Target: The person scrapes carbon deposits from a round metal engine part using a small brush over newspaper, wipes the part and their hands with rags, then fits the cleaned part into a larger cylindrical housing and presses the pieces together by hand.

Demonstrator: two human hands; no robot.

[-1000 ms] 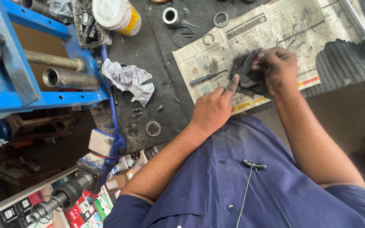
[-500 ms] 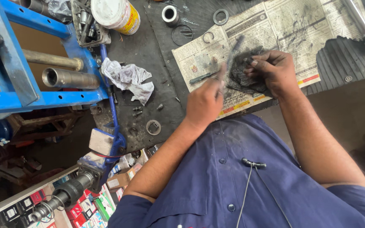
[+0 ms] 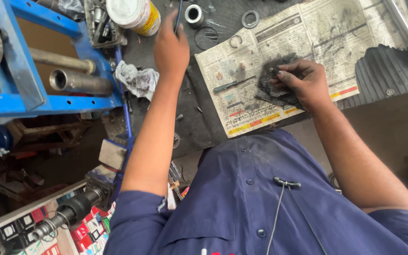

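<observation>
Black with grease, a crumpled rag point(image 3: 276, 81) lies on the stained newspaper point(image 3: 308, 42) spread over the dark workbench point(image 3: 199, 123), and it is pinched under the curled fingers of the right hand point(image 3: 303, 82). A dark screwdriver point(image 3: 230, 85) is seen on the paper just left of the rag. The left hand point(image 3: 171, 47) is stretched far up the bench, closed around a thin dark rod point(image 3: 179, 14) held upright. Near it are found a white jar point(image 3: 135, 15), a steel bush point(image 3: 194, 13) and loose rings point(image 3: 250, 19). A pale cloth point(image 3: 138, 79) rests beside a blue press frame point(image 3: 20, 61).
</observation>
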